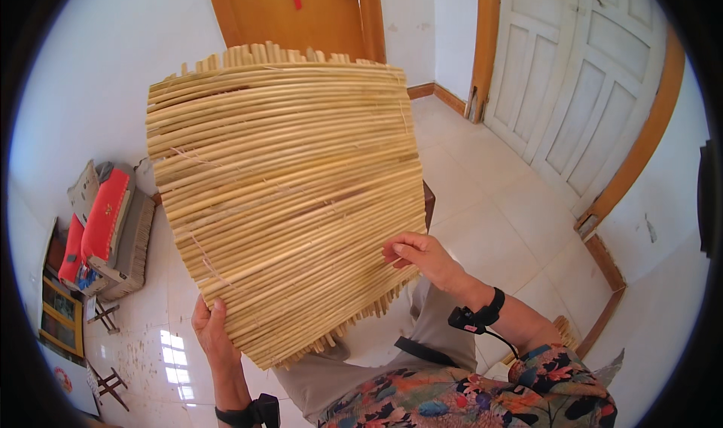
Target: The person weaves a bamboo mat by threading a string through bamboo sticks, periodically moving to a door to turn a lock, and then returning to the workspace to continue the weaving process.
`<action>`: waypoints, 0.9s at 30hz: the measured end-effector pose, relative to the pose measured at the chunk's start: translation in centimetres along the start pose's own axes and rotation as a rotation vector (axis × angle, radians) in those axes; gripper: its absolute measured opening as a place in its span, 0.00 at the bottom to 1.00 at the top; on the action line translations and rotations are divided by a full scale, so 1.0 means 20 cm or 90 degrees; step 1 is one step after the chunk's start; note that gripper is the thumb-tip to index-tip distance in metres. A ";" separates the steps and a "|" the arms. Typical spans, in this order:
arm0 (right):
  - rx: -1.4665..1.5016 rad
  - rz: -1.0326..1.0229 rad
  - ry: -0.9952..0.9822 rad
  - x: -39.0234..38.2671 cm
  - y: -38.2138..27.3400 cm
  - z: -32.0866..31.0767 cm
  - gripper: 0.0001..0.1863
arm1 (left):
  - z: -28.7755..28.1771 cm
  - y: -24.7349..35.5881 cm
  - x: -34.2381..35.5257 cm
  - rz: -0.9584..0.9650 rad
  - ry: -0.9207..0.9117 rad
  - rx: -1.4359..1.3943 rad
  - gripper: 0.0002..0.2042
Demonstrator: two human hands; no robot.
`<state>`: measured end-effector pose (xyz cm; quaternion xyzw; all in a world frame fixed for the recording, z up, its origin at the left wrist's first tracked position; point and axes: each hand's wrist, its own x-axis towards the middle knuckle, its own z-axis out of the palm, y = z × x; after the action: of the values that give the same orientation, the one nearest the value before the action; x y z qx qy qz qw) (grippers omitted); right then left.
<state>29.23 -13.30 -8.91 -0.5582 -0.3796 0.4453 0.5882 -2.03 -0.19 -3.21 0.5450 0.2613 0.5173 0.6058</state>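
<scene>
A large mat of straw-coloured plant stalks (294, 164), laid side by side and stitched with thin thread, is tilted up in front of me. A second layer of stalks, running the other way, pokes out along its far and near edges. My left hand (213, 332) grips the mat's lower left edge, thumb on top and fingers hidden beneath. Close to the lower right edge, my right hand (422, 253) is closed in a pinch against the stalks. Whatever lies between its fingertips is too small to make out.
To the left stands a sofa (135, 240) with red covers, near small folding stools (111, 383). An orange wooden door (301, 18) is at the back, white double doors (580, 82) at the right. Debris dots the tiled floor (135, 353). A dark-edged object (429, 202) shows behind the mat.
</scene>
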 end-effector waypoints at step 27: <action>-0.035 -0.075 -0.053 -0.01 -0.09 0.11 0.18 | 0.08 0.01 0.01 0.087 0.053 -0.119 0.15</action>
<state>27.23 -12.75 -6.91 -0.5323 -0.4478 0.4221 0.5813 -0.64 -0.54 -2.62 0.4806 0.1991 0.6016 0.6061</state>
